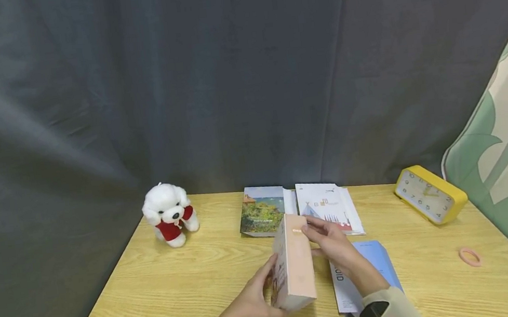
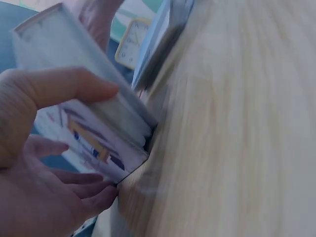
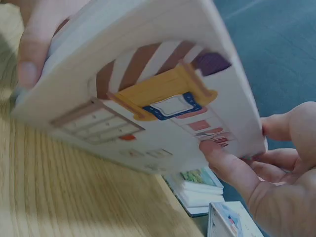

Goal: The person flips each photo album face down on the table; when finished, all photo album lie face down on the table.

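Note:
Both hands hold a thick book (image 1: 300,263) with a pale pink spine, tilted up on edge over the wooden table. My left hand (image 1: 253,300) grips its near lower end; in the left wrist view the thumb lies across the end of the book (image 2: 98,131) and the fingers are along the illustrated cover. At the far upper end, my right hand (image 1: 334,246) pinches the book, thumb on the cover (image 3: 163,98) with its drawn striped awning and yellow sign, fingers on the other side. A blue-and-white book (image 1: 374,260) lies under the right forearm.
At the back lie a photo album (image 1: 262,212) with a garden picture and a white-covered album (image 1: 320,206), side by side. A plush white dog (image 1: 168,212) in red stands at the left. To the right are a yellow clock (image 1: 429,195) and a pink ring (image 1: 469,257).

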Motion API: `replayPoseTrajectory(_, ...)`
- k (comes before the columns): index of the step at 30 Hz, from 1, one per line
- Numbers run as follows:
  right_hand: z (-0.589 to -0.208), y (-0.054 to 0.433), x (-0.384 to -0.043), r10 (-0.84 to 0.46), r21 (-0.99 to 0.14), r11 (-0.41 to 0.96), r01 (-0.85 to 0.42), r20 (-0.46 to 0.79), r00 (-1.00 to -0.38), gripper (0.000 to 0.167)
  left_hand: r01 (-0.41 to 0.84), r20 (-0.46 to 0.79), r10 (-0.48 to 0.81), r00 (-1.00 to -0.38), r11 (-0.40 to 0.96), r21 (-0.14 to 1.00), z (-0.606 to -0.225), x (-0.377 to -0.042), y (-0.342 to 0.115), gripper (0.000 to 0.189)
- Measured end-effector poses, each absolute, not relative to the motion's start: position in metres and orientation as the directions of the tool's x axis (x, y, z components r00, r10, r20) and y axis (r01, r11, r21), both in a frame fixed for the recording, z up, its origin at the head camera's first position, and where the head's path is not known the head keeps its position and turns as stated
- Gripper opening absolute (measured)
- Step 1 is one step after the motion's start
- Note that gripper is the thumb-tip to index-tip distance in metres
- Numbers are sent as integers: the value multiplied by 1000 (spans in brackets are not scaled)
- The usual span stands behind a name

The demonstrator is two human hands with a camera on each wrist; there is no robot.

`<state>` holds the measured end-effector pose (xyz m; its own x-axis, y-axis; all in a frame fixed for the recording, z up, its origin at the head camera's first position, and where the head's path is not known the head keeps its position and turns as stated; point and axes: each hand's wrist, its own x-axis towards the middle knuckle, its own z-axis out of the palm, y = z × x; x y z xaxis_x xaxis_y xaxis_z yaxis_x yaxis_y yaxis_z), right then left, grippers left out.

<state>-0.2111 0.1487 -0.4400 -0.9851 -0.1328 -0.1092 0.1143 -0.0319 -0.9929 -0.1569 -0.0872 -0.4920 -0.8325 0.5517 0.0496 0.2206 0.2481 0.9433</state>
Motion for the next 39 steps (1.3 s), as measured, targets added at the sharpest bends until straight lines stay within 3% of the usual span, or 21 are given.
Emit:
replayPoseTrajectory(3,-443,150,-213,-106,-995,6,104,-104,-989,50,253,38,535,-844,335,907,-492,-161,-97,111)
replayPoseTrajectory(8,-451,148,-213,-34,-978,202,62,-70,-997,49,275,26,496,-868,436,857,-492,-162,-106,104)
replayPoseTrajectory(16,-465,141,-208,9,-825,564,30,-30,-999,72,365,48,491,-870,576,732,-491,-156,-102,96)
replayPoseTrajectory(19,-466,139,-205,-2,-795,607,25,-32,-999,76,370,43,483,-875,608,702,-488,-153,-101,92)
replayPoseTrajectory(26,-464,140,-202,-26,-724,689,9,-37,-999,49,392,38,477,-878,673,627,-484,-152,-99,86)
replayPoseTrajectory(33,-465,139,-203,-38,-663,748,-22,-10,-999,55,419,54,477,-877,707,569,-483,-154,-99,88)
replayPoseTrajectory(39,-465,138,-204,-47,-651,759,-27,-14,-999,56,409,29,487,-873,698,588,-481,-155,-101,88)
